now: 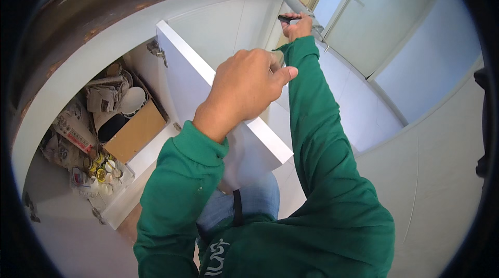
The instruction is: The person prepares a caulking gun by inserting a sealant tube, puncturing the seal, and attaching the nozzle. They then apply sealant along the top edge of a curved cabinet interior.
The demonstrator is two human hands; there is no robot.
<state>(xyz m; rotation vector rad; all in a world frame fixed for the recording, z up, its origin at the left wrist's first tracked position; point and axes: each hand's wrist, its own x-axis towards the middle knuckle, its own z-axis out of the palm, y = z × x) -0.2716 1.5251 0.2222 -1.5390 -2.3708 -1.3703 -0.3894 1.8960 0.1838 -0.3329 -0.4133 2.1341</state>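
Note:
My left hand (pixel 245 84) is raised above the top edge of an open white cabinet door (pixel 189 62). Its fingers curl with the thumb alongside; a sliver of something pale shows past them, too hidden to name. Farther off, my right arm stretches ahead toward the far end of the counter. My right hand (pixel 298 29) is closed around a small black object (pixel 287 19), whose kind I cannot make out. A grey pipe (pixel 293 2) runs right beside that hand.
Inside the open cabinet stand a cardboard box (pixel 136 131) with a white bowl (pixel 132 100), folded newspapers (pixel 106 93) and several small jars (pixel 101 174). The brown counter edge (pixel 78 33) curves above. A closed pale door (pixel 382 15) stands at the far right.

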